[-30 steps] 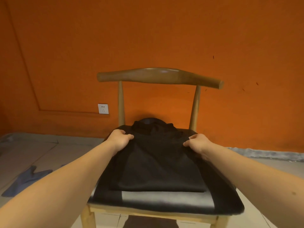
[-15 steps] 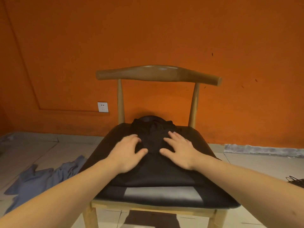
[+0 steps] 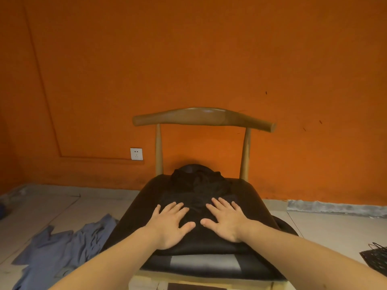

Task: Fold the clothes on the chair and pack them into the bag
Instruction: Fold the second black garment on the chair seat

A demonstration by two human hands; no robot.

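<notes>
Orange wall (image 3: 188, 49) fills the top and middle of the view, matte paint, unevenly lit. Raised moulding line (image 3: 94, 159) on it runs down diagonally from upper left, then turns and runs level. White wall socket (image 3: 136, 154) sits at the right end of that level run, on the moulding. Small dark marks (image 3: 266, 92) are scattered on the wall's right part, one more lower right (image 3: 320, 122). Pale tiled floor (image 3: 335, 231) has visible grout lines. Rough grey strip (image 3: 335, 208) lies along the wall base at right.
</notes>
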